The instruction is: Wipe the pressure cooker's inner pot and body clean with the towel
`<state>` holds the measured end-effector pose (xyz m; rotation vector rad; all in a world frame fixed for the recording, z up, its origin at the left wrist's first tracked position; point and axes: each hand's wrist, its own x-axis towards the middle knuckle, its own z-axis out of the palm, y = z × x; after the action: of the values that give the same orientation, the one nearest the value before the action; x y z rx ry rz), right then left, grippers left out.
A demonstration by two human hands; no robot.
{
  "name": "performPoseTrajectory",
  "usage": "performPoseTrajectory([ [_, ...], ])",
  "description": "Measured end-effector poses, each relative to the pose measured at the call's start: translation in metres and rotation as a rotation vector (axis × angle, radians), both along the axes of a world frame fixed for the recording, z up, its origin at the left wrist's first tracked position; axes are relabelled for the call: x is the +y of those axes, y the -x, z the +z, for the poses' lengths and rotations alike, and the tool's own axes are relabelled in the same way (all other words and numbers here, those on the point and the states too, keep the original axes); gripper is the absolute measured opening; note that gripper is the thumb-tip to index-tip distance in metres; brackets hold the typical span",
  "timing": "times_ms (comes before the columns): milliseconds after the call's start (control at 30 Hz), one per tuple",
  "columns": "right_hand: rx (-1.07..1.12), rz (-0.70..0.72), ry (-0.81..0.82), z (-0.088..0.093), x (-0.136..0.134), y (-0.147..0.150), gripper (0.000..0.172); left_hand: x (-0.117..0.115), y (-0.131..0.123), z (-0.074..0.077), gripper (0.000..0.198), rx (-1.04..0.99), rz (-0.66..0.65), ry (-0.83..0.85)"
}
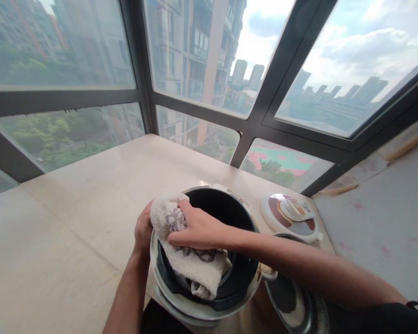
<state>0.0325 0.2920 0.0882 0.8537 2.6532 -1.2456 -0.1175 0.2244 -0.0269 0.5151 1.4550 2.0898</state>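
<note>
An electric pressure cooker body [202,314] with a pale rim and dark inside stands at the near edge of the counter. My right hand [195,227] grips a white towel [198,273] with a dark pattern, pressing it against the cooker's left rim. Part of the towel hangs down into the dark opening. My left hand [143,229] is at the outer left side of the cooker, next to the towel; its fingers are mostly hidden behind the towel and rim.
The cooker's lid [292,215], white with brown patches and a handle, lies to the right on the beige counter [90,204]. A dark metal pot [292,297] sits below my right forearm. Framed windows [198,60] enclose the back, and a pale wall [386,222] bounds the right.
</note>
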Motion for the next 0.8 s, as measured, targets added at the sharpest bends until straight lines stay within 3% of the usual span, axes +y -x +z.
performPoseTrajectory([
  [67,-0.026,0.085,0.027,-0.003,-0.003,-0.005,0.07,0.001,-0.003,0.0,0.048,-0.123,-0.015,-0.008],
  [200,-0.11,0.389,0.028,-0.003,-0.001,-0.022,0.053,0.004,-0.006,-0.002,0.075,-0.292,-0.092,-0.021],
  [400,-0.329,0.782,-0.069,0.005,0.014,-0.035,0.047,0.005,-0.003,-0.005,0.079,-0.254,-0.109,-0.024],
  [500,-0.523,0.897,-0.228,0.004,0.015,-0.037,0.047,0.005,-0.002,-0.004,0.081,-0.228,-0.124,-0.013],
  [633,-0.694,0.883,-0.508,-0.005,0.009,-0.041,0.035,0.004,-0.003,0.0,0.092,-0.242,-0.147,-0.002],
  [800,-0.733,0.578,-0.709,-0.006,0.008,-0.038,0.021,0.004,-0.002,0.004,0.101,-0.287,-0.167,0.016],
])
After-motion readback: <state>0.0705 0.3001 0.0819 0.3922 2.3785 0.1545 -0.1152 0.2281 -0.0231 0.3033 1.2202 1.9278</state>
